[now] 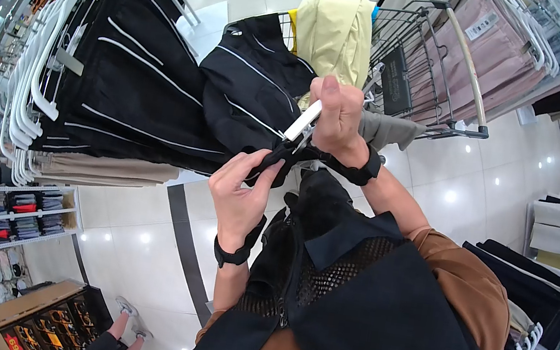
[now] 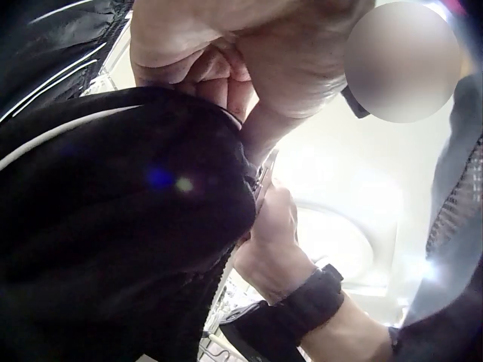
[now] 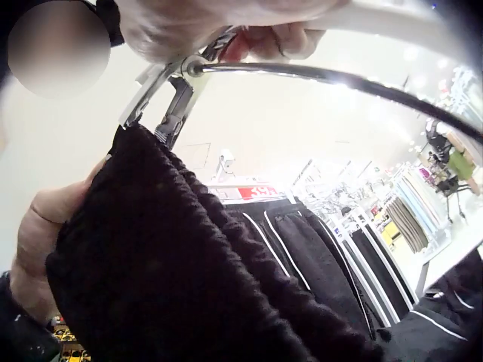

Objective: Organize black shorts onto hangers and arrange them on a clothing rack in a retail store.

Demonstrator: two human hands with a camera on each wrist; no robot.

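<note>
Black trousers with white piping hang from the hands in the head view, their legs stretching up over the cart. The left hand pinches the gathered waistband between thumb and fingers. Just right of it, the right hand grips a white-and-metal hanger above the waistband. The right wrist view shows a hanger clip at the top edge of the dark elastic waistband, with the right hand overhead. In the left wrist view the left hand holds the cloth's edge; part of its fingers is hidden.
A rack of similar black trousers stands at left. A wire cart with pale yellow clothing is ahead, beside pink trousers. More clothes racks line the right. At lower left, a person's legs show near a display box.
</note>
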